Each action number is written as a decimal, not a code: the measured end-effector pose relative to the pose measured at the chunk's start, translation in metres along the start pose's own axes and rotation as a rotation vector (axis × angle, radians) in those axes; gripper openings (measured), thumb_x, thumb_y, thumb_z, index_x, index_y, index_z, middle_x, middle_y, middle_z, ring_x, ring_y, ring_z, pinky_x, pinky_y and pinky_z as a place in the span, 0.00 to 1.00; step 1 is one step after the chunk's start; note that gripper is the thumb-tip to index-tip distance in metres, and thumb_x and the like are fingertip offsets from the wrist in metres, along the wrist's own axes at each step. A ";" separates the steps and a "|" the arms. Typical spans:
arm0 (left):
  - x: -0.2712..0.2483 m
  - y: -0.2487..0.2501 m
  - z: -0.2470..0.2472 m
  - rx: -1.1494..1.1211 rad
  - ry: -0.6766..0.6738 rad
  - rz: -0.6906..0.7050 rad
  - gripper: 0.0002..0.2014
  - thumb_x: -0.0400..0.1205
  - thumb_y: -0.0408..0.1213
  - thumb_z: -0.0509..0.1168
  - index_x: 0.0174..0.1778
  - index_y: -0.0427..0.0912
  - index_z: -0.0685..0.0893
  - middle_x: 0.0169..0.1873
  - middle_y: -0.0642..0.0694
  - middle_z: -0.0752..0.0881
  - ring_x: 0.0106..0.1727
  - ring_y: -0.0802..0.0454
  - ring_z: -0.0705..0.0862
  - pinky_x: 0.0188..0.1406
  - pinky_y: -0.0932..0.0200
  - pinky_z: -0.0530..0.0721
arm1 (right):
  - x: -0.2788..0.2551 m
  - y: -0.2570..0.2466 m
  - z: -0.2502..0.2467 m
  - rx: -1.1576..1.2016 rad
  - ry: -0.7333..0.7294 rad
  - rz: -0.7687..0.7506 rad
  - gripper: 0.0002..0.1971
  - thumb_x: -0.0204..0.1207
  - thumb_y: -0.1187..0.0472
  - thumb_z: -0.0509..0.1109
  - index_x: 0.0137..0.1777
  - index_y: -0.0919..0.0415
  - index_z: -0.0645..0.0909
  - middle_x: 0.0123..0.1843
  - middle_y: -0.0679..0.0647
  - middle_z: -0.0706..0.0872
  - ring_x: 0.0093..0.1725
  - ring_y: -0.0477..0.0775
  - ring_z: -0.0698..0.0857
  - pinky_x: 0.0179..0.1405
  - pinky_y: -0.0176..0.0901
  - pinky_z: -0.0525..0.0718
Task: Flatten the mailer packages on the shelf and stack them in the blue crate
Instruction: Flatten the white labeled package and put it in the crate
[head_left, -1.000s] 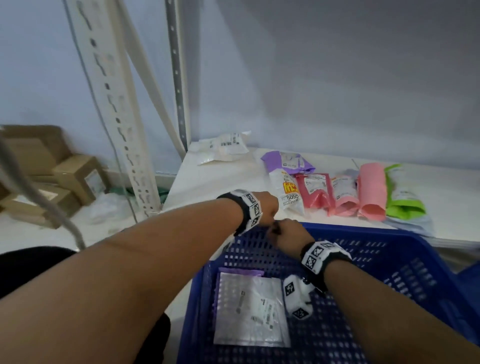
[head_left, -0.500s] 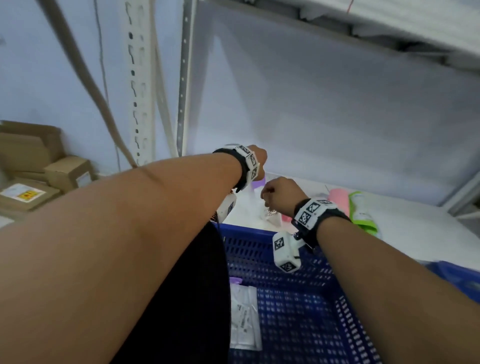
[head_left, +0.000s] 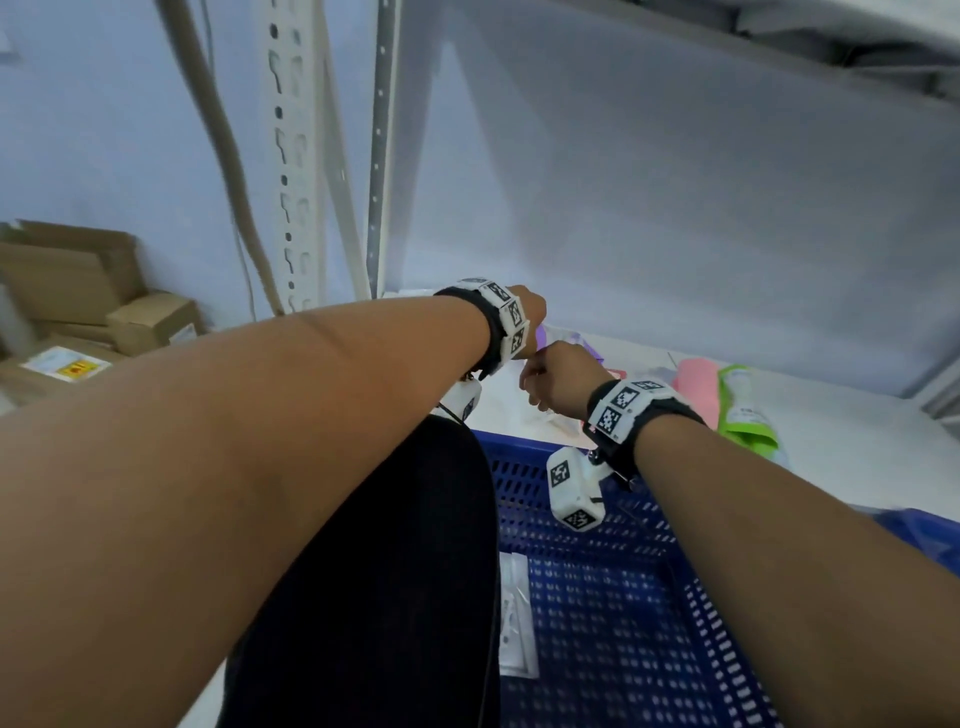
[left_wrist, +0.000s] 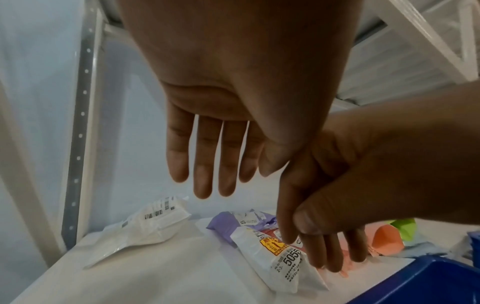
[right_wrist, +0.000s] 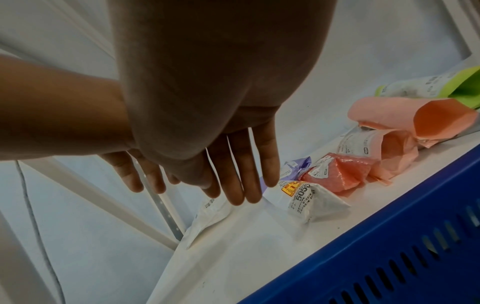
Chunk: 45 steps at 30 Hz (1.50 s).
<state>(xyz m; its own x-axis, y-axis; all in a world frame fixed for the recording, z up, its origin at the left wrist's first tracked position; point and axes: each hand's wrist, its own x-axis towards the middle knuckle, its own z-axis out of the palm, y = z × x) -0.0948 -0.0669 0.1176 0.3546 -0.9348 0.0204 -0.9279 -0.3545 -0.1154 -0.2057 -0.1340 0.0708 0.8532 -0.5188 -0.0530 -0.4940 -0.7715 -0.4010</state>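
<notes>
Both hands hover over the white shelf (left_wrist: 161, 273), fingers straight, holding nothing. My left hand (left_wrist: 207, 185) hangs above the gap between a crumpled white mailer (left_wrist: 155, 222) at the back left and a purple mailer (left_wrist: 224, 225). My right hand (right_wrist: 241, 193) is beside it, its fingertips (left_wrist: 327, 261) just over a puffy white mailer marked 5055 (right_wrist: 314, 202). Red and pink mailers (right_wrist: 337, 174) and a green mailer (head_left: 743, 410) lie further right. The blue crate (head_left: 623, 597) stands in front of the shelf with one flat mailer (head_left: 514, 623) inside.
Perforated shelf uprights (head_left: 291, 156) rise on the left, and an upper shelf (head_left: 883, 31) hangs overhead. Cardboard boxes (head_left: 78, 322) sit on the floor to the left. A dark garment (head_left: 374, 597) hides the crate's near left corner.
Both hands have lifted from the crate's far rim and moved out over the shelf, fingers now straight. The head view has tilted upward, so less of the crate shows.
</notes>
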 end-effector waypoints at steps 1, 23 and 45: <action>0.001 -0.002 0.001 -0.019 0.010 -0.006 0.14 0.82 0.38 0.61 0.31 0.42 0.71 0.31 0.45 0.77 0.31 0.44 0.79 0.35 0.56 0.78 | 0.003 0.001 0.002 -0.005 0.001 0.000 0.12 0.78 0.65 0.62 0.44 0.63 0.88 0.39 0.56 0.91 0.42 0.57 0.91 0.51 0.58 0.90; -0.081 0.004 -0.091 0.123 0.061 -0.104 0.06 0.81 0.37 0.64 0.51 0.42 0.79 0.46 0.43 0.83 0.39 0.41 0.84 0.34 0.58 0.79 | -0.056 -0.020 -0.064 -0.081 0.175 0.000 0.13 0.76 0.66 0.63 0.39 0.58 0.89 0.35 0.39 0.85 0.40 0.48 0.85 0.43 0.41 0.84; -0.037 0.052 -0.133 0.116 0.015 -0.037 0.05 0.78 0.38 0.67 0.45 0.41 0.80 0.40 0.43 0.85 0.35 0.45 0.85 0.36 0.57 0.84 | -0.049 -0.016 -0.139 -0.369 0.200 -0.021 0.11 0.77 0.60 0.64 0.51 0.56 0.88 0.50 0.55 0.90 0.48 0.58 0.88 0.51 0.51 0.88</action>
<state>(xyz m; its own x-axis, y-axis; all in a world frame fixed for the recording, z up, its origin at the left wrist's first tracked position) -0.1714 -0.0532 0.2424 0.3859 -0.9216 0.0415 -0.8943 -0.3848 -0.2283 -0.2630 -0.1478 0.2066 0.8323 -0.5350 0.1450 -0.5349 -0.8438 -0.0433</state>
